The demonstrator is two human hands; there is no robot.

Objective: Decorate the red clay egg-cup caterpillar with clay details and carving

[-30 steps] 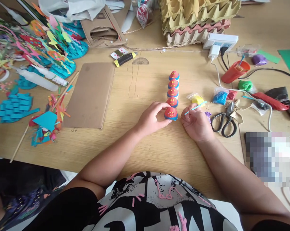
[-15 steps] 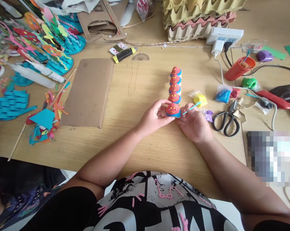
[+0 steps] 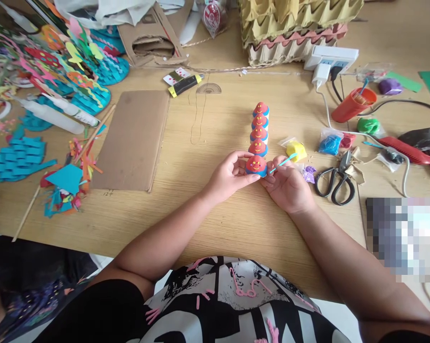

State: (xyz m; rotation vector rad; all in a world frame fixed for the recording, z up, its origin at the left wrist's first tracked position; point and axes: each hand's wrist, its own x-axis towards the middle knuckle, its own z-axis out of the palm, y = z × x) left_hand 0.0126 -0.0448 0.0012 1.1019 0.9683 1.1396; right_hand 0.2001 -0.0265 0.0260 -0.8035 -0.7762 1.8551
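A wooden table [image 3: 207, 224] fills most of the frame. The biggest thing standing on it is the pile of egg trays [image 3: 296, 33], at the top, right of the middle. Left of the middle lies a flat sheet of brown cardboard [image 3: 131, 140]. Near the middle is a row of round heads [image 3: 259, 134], five in all, red on top and blue below, with little yellow smiles. The black scissors [image 3: 340, 172] lie to the right of the row. Smaller is the yellow lump [image 3: 296, 150] in its bag, just above the right hand [image 3: 289, 186]. Smallest is a thin blue stick [image 3: 283, 163].

I think the soft-looking face on the nearest head could get dented if the fingers squeeze too hard. The stick could scratch it if it slips. A bump could tip the row.

The left hand [image 3: 226, 180] is partly open, pinching the nearest head from its left side. The right hand is half curled, palm up, with the stick in its fingers. I can't tell if its fingertips touch the head too.
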